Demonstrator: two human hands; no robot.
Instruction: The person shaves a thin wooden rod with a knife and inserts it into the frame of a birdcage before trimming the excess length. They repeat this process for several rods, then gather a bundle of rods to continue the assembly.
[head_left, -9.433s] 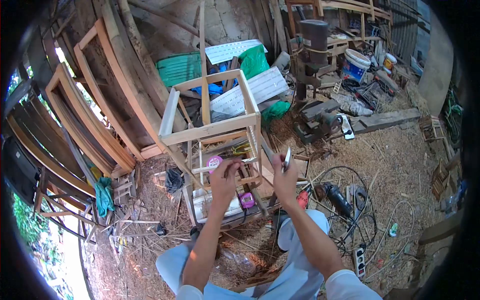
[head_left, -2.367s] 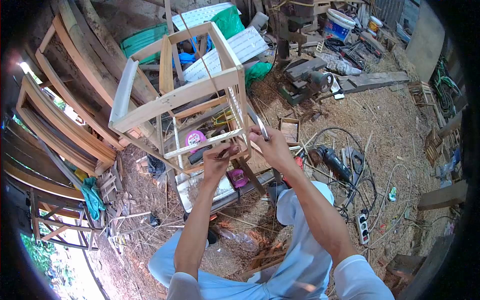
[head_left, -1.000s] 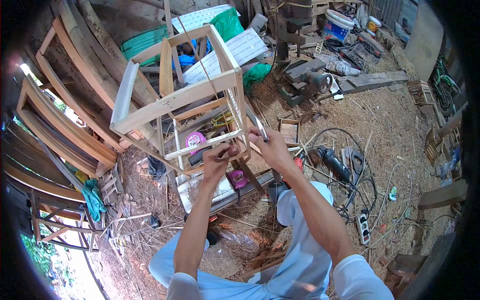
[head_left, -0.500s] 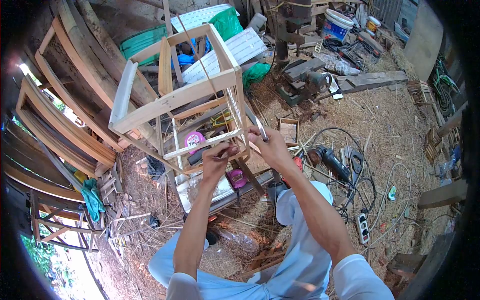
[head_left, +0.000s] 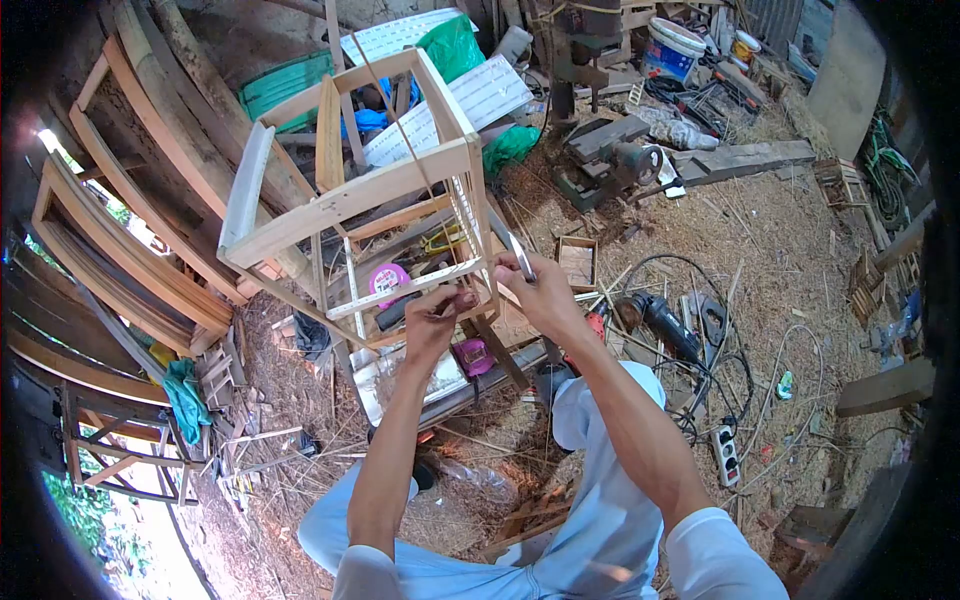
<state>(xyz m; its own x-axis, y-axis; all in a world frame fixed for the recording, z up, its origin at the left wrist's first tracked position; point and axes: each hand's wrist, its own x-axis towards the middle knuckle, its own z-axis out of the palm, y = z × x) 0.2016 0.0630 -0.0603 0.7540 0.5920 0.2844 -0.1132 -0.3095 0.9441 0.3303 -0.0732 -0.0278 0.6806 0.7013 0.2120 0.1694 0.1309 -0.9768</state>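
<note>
The right hand [head_left: 546, 296] partly hides the silver tool [head_left: 521, 258].

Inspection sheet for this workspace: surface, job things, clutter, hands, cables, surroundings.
Surface: ground strewn with shavings.
Job things: wooden frame ahead of the person; blade near its right side.
Clutter: pink disc, purple case, power tool.
Hands: right hand grips the blade; left hand curled by a slat, hold unclear.
Cables: black cable looped loosely about the power tool; power strip on the ground.
Surroundings: leaning timber at image left; bucket upper right.
</note>
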